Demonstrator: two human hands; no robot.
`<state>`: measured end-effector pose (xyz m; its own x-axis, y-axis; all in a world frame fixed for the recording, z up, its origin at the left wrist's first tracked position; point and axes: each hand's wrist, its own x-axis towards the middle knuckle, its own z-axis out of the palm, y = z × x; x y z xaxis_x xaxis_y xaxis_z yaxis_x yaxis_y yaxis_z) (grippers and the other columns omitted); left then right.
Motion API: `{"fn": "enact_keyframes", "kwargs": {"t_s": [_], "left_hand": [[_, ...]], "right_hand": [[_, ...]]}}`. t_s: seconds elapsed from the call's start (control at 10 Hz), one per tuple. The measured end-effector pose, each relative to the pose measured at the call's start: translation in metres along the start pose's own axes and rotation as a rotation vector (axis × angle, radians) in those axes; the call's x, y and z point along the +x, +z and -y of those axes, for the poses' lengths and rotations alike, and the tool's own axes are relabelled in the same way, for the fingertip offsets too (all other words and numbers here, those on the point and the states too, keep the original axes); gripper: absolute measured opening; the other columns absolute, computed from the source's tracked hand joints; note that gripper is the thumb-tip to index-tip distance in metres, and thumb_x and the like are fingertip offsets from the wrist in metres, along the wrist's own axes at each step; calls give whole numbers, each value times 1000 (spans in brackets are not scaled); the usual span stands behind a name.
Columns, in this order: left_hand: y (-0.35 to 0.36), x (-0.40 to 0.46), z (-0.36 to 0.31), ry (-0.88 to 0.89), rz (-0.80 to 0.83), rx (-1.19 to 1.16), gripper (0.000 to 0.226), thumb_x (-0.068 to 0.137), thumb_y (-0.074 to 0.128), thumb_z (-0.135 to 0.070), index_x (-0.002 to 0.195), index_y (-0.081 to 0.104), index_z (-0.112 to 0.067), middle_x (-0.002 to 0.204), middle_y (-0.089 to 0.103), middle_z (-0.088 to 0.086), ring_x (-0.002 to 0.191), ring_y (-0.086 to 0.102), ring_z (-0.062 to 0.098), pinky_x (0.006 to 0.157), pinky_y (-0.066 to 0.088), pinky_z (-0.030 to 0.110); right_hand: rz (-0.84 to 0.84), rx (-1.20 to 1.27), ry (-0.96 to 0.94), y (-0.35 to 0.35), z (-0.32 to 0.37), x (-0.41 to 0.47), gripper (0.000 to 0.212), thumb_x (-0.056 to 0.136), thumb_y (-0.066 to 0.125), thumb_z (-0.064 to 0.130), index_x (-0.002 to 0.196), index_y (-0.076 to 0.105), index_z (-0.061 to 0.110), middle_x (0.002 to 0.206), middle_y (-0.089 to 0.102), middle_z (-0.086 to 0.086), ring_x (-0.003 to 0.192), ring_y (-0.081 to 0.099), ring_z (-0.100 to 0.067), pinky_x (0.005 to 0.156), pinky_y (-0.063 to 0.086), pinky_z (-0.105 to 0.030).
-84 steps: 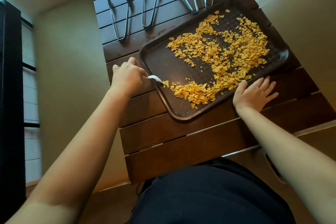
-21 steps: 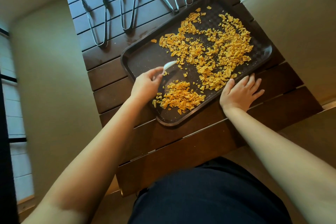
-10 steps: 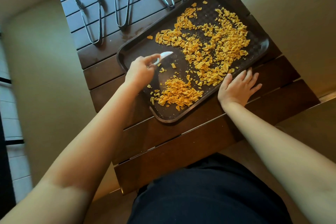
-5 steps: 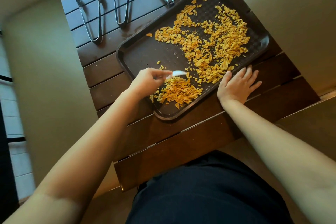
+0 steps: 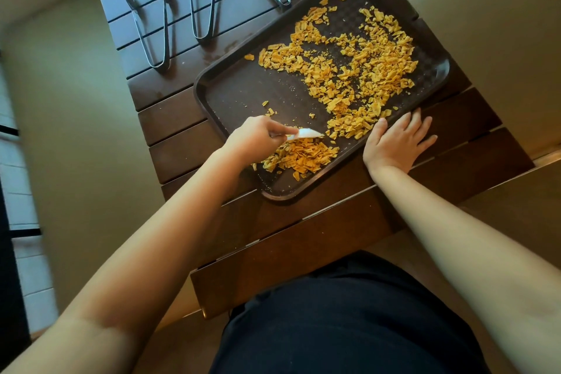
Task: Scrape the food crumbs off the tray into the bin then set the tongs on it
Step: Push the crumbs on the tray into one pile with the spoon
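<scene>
The left hand (image 5: 258,138) pinches the white scraper (image 5: 306,133); keep it low and drag the crumbs (image 5: 349,70) toward the pile (image 5: 300,155), while the right hand (image 5: 394,143), fingers spread, steadies the tray (image 5: 236,94)

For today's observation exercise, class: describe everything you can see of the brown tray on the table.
The tray is dark brown, rectangular with rounded corners and a low raised rim; it looks like plastic with a textured floor. It lies flat and askew on the slatted wooden table. Orange crumbs scatter across its far half, with a heap near the front corner. The left hand works a white scraper on it; the right hand rests flat against its near rim.
</scene>
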<state>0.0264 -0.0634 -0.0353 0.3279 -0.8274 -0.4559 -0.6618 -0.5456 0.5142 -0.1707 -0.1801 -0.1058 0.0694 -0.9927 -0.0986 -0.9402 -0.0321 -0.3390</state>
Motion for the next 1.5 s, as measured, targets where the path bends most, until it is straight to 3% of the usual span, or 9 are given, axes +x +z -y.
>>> {"fn": "enact_keyframes", "kwargs": {"t_s": [0.1,0.2,0.4,0.7,0.8,0.9,1.0,1.3,1.5], "left_hand": [[-2,-9,12,-12,35,-88,29,93,53,-19,116,63,-35,90,56,-10,75,57,14,67,46,24],[-6,-7,29,-131,-212,-346,29,94,53,-16,117,64,-28,104,65,-1,59,48,7,52,40,15],[-15,1,44,-289,-499,-256,31,97,46,-18,124,60,-22,124,59,4,91,58,10,72,45,21],[4,-19,39,-170,-224,-285,27,93,54,-18,118,64,-24,115,65,2,90,58,11,78,46,23],[1,-21,41,-201,-322,-390,28,94,53,-17,119,64,-21,113,65,3,76,54,7,67,45,18],[-8,-17,48,-325,-559,-309,30,96,48,-19,124,61,-20,117,58,5,89,51,8,72,42,19],[-9,-15,51,-363,-571,-264,31,97,46,-19,125,59,-19,120,57,6,96,51,11,76,41,19],[11,-34,23,-196,-232,-246,27,94,52,-19,117,64,-27,86,58,-15,75,55,15,64,47,28],[2,-6,15,-172,-316,-282,28,95,49,-18,116,65,-27,110,64,-3,71,57,12,60,48,25]], "right_hand": [[0,-1,0,0,0,0,60,98,31,36,143,29,-4,155,22,-17,145,9,-34,115,0,-54],[2,2,-1,-1,0,0,60,98,31,36,143,29,-4,155,21,-17,145,9,-34,115,0,-54],[2,0,-1,-1,0,0,60,98,31,36,143,29,-4,155,21,-17,145,9,-34,115,1,-54],[5,0,0,-1,0,0,60,98,31,36,143,29,-4,155,21,-17,145,8,-34,115,0,-54],[6,-2,-1,-1,0,0,60,98,31,36,143,29,-4,155,21,-17,146,8,-34,115,0,-54],[6,2,0,-2,1,0,60,98,31,36,143,29,-4,155,21,-17,146,8,-34,115,0,-54],[8,5,0,-2,0,0,60,99,30,36,143,28,-4,155,20,-17,146,7,-34,115,0,-54],[12,4,-1,-2,0,0,60,99,30,36,144,28,-4,155,20,-17,146,7,-34,115,0,-53],[8,8,1,0,-1,0,60,99,30,37,143,29,-4,155,21,-17,146,8,-34,115,0,-54]]}}
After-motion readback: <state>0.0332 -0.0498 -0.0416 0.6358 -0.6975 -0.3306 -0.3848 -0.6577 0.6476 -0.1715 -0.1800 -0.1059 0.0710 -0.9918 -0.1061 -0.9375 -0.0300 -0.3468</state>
